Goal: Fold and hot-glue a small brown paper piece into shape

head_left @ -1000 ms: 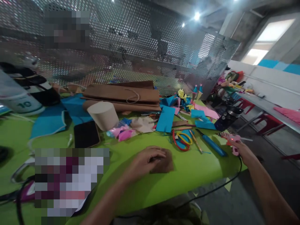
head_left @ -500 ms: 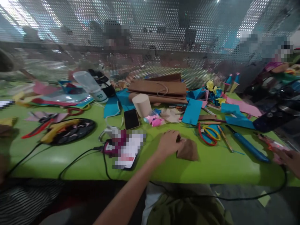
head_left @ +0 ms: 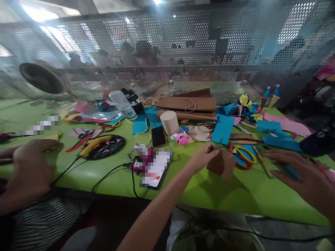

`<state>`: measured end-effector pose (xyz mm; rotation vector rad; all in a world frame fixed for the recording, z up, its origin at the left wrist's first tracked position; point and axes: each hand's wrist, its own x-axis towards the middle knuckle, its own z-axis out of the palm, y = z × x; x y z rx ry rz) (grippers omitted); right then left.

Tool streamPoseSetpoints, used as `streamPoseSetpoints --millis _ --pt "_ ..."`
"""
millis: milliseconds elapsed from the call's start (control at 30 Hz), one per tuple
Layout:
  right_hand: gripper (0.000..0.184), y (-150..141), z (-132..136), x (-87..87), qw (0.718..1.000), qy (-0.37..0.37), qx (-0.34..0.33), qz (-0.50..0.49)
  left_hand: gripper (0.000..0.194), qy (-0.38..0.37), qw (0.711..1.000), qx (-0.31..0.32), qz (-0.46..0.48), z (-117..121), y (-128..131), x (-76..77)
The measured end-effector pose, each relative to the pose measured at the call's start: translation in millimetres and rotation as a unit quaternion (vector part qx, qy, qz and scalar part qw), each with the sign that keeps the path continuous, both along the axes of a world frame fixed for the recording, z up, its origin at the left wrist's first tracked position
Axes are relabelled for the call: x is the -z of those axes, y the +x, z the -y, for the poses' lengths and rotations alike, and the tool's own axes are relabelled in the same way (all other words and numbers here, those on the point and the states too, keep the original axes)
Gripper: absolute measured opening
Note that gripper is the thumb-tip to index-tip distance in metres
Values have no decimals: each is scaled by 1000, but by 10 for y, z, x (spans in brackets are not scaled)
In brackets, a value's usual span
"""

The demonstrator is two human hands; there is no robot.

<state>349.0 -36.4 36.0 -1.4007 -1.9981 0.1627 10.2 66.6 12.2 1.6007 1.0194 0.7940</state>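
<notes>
My left hand (head_left: 202, 158) is closed on the edge of a folded piece of brown paper (head_left: 222, 164), which tilts up from the green table. Something dark and too small to name shows at its fingertips. My right hand (head_left: 300, 170), smeared a little by motion, reaches in from the right with fingers stretched apart. It hovers over a blue cutter (head_left: 291, 171) and hides most of it. Just left of this hand lie a yellow pencil (head_left: 261, 162) and scissors with red and yellow handles (head_left: 243, 158).
Phones (head_left: 159, 136), a power bank with a cable, a cream roll (head_left: 169, 122), blue paper (head_left: 223, 129) and brown sheets (head_left: 187, 104) lie about the green table (head_left: 110, 181). A co-worker's hand (head_left: 31, 167) rests at the left. A perforated metal screen stands behind.
My right hand has left the pinkish tool at the far right and moved left over the cutter. My left hand has lifted the brown paper. The view has swung left.
</notes>
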Motion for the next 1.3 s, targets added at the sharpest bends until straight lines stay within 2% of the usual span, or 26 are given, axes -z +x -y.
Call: streamPoseSetpoints --millis 100,167,333,467,533,633,700,800,900,1167,1300 --pt "45 -538 -297 -69 992 -48 -117 5 13 -44 997 -15 60 -26 112 2" --pt "42 -755 -500 -70 988 -64 -139 -6 11 -63 994 -28 88 -62 157 16" --pt "25 -955 -886 -63 979 -84 -171 -65 14 -52 989 -77 114 -203 149 11" --pt "12 -995 -1045 0 978 -83 -162 -105 27 -83 980 -58 171 -273 84 48" --pt "7 -981 -1081 83 977 -82 -147 -134 37 -136 963 -46 226 -274 54 98" --pt "19 -931 -1085 219 972 -94 -118 -179 56 -231 934 -16 272 -250 18 160" --pt "27 -897 -1064 279 969 -106 -102 -196 60 -264 925 14 271 -228 3 172" --pt "31 -864 -1025 314 969 -106 -92 -205 59 -274 918 59 281 -200 -3 156" --pt "27 -853 -1001 321 970 -100 -99 -197 62 -280 910 98 289 -183 5 150" --pt "6 -914 -990 271 972 -75 -131 -181 64 -265 926 115 244 -161 21 184" --pt "11 -927 -983 260 977 -46 -135 -157 66 -253 936 109 217 -147 37 190"
